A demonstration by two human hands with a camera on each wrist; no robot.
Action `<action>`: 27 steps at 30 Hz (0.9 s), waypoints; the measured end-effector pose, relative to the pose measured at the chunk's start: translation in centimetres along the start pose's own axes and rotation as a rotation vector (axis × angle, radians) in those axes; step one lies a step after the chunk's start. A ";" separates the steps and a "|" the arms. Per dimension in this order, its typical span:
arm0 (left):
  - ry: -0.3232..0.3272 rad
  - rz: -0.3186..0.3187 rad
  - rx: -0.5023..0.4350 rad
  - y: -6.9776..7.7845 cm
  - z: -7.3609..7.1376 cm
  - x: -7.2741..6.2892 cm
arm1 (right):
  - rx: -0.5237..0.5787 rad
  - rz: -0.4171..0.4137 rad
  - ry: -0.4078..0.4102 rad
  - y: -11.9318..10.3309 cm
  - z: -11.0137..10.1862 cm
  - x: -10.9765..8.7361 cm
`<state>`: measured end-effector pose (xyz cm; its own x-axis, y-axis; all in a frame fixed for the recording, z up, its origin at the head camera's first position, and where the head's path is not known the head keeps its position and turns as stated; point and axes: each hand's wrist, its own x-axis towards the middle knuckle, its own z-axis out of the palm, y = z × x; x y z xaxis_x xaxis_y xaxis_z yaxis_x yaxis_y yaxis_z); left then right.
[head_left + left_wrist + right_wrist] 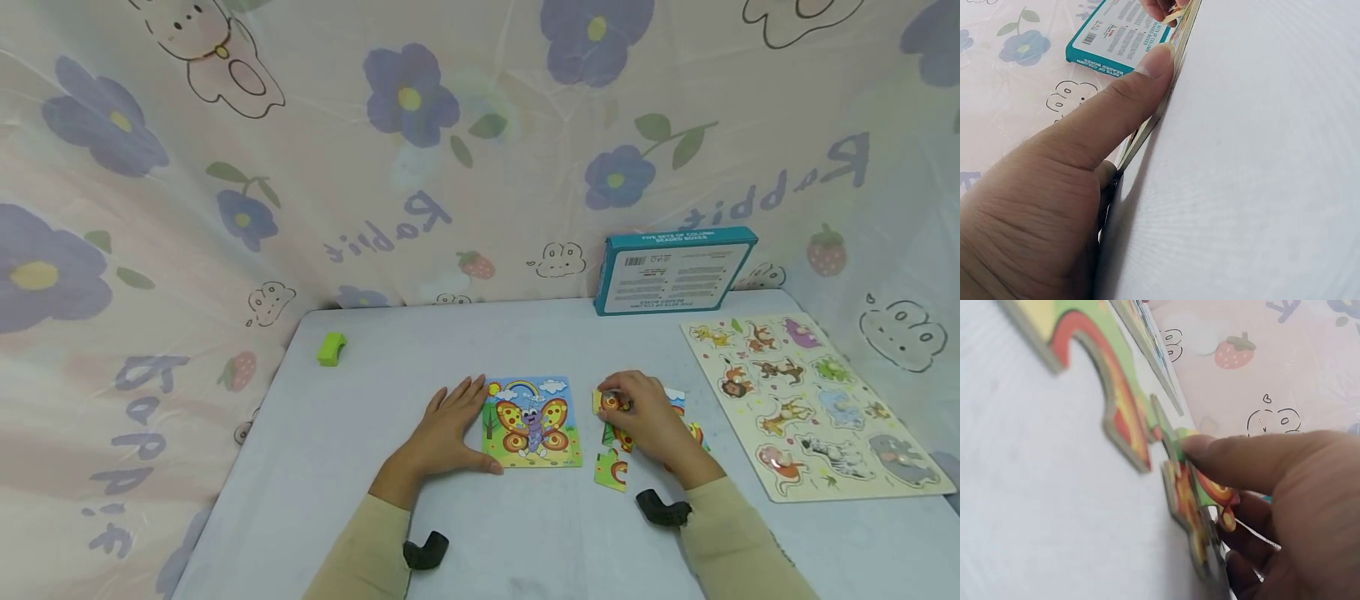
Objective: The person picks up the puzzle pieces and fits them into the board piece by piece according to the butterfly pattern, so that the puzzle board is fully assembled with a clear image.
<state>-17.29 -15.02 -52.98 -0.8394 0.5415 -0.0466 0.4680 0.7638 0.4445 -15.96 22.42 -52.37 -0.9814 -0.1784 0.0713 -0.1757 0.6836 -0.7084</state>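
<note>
A square butterfly puzzle (531, 425) lies flat on the table. My left hand (448, 435) rests at its left side with fingers straight, the thumb (1157, 61) touching its lower edge. To the right of the puzzle, my right hand (651, 421) pinches a puzzle piece (1213, 492) with a green and red-orange print between thumb and fingers. Several loose puzzle pieces lie under and around that hand, among them a green one with a red-orange arc (611, 472). The right hand partly hides the others.
An animal peg board (813, 417) lies at the right side of the table. A teal-edged box (675, 271) stands at the back against the patterned curtain. A small green block (331, 349) sits at the back left. Each sleeve has a black wrist mount.
</note>
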 end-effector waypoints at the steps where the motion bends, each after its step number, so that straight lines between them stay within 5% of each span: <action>1: 0.000 0.000 -0.002 0.0 0.0 0.0 | 0.001 0.002 0.002 0.0 0.0 0.0; 16: 0.003 -0.001 -0.005 -0.2 0.3 0.0 | 0.176 0.001 0.110 -0.2 -0.5 -0.5; 27: 0.002 0.002 0.004 -0.3 0.3 0.1 | 0.342 0.087 0.135 -1.3 -1.0 -0.7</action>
<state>-17.41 -15.11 -53.36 -0.8391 0.5422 -0.0435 0.4708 0.7640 0.4411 -15.16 22.40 -50.81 -0.9969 -0.0198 0.0762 -0.0775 0.4123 -0.9077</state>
